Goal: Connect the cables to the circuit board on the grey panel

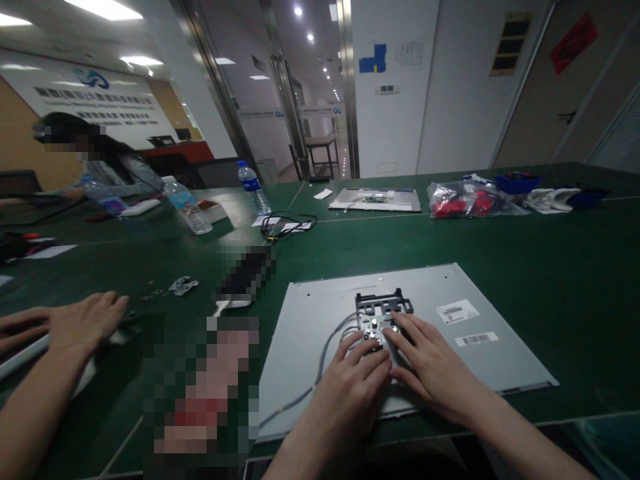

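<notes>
The left hand [357, 373] and right hand [430, 360] met over a small circuit board [374, 324], their fingers bent and resting on or against it from either side; whether they pinched it or only pressed, I could not tell. The board seemed likely to be light, stiff and fragile, best taken by its bare edges, clear of the raised components and without tugging the grey cable [323, 363]. It lay just ahead of the left fingertips and to the left of the right ones, near the middle of a pale flat panel [325, 300], with a black bracket [385, 300] just beyond. The panel looked rigid and smooth, probably much heavier, and better gripped by its rim. It sat on the green table [560, 267]. Leftward, well apart, was another person's hand [87, 320]; farther off lay a second panel [395, 202] and a plastic bag [470, 203]
</notes>
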Tool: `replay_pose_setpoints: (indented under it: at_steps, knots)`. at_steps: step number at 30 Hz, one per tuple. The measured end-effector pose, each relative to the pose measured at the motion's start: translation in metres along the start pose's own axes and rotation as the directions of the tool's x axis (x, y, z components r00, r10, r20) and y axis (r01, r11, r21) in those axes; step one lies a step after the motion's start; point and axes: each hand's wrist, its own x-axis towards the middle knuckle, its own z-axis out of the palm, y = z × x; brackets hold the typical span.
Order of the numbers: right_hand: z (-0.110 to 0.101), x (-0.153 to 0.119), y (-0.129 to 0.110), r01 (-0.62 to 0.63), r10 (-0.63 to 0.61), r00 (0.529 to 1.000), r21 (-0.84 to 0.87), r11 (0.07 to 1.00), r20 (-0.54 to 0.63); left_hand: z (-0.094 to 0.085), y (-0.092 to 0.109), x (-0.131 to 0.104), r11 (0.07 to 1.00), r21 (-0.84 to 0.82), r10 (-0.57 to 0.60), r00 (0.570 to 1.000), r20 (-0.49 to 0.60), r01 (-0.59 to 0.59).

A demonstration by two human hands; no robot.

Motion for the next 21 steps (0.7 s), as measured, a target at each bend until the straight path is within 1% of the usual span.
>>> replay_pose_setpoints:
  at_steps: [9, 16, 21]
  knots:
    - [-0.0017, 0.0006, -0.001, -0.027, 0.027, 0.998, 0.005, 1.0, 0.048, 0.0047, -0.0009, -0.0003, 1.0, 0.018, 0.001, 1.0, -0.004, -0.001]
    - [-0.0006, 0.0004, -0.0001, -0.038, 0.038, 0.998, 0.004, 0.999, 0.049, 0.0043, -0.001, -0.0007, 0.998, 0.062, 0.014, 1.0, 0.01, -0.014]
    - [0.0001, 0.0, 0.0008, -0.03, 0.029, 0.999, 0.004, 1.0, 0.039, 0.005, 0.0, -0.0004, 0.999, 0.036, 0.005, 1.0, -0.006, -0.004]
